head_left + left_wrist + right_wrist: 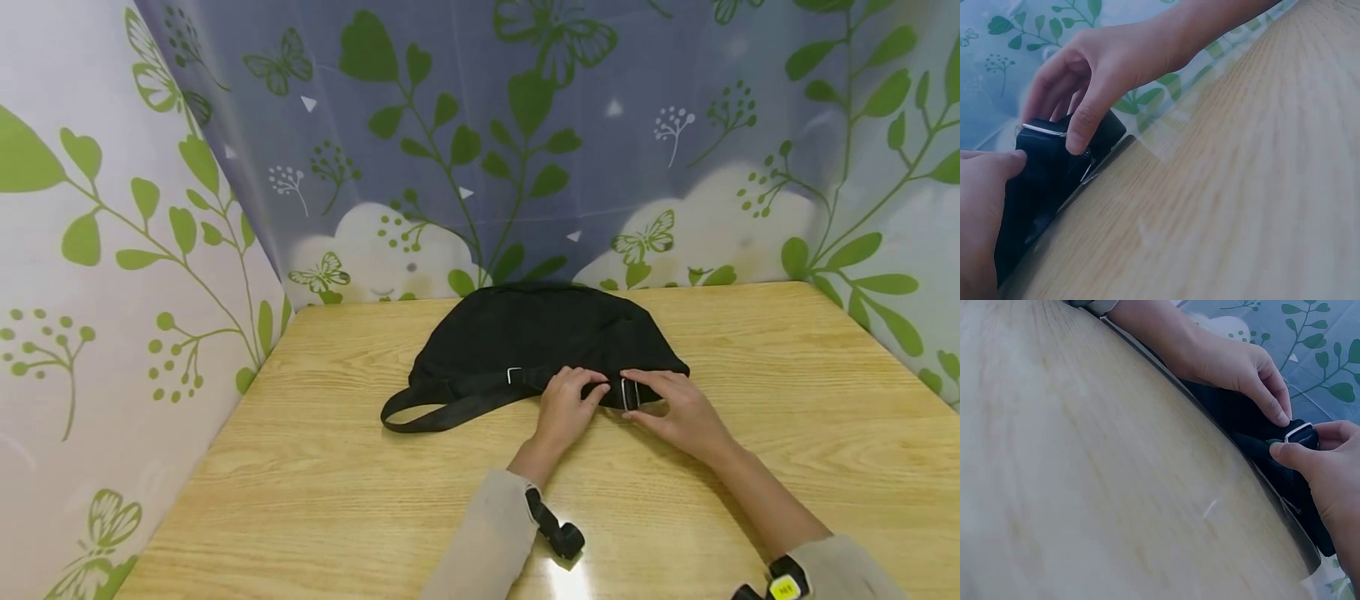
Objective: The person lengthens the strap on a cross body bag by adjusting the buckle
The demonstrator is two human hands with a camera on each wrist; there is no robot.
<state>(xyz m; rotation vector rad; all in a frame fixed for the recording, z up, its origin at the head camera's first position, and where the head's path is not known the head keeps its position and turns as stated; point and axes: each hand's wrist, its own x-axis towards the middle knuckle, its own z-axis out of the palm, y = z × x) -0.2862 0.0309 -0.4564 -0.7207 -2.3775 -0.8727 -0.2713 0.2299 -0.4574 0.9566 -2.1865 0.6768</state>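
A black fabric bag (525, 333) with a rounded top lies on the wooden table. Its black strap (457, 408) runs along the front edge and loops out on the left. My left hand (566, 408) pinches the strap just left of a silver metal strap buckle (1300, 432). My right hand (686, 412) holds that buckle between thumb and fingers, with the thumb at its lower end. A second, smaller silver buckle (513, 376) sits on the strap farther left, with neither hand on it. In the left wrist view, part of the strap is hidden behind the fingers.
The light wooden table (315, 483) reaches back to a printed cloth (450, 167) with leaves and butterflies, which hangs behind and at both sides. The bag lies close to the back cloth. A black band with a small device (558, 529) is on the left sleeve.
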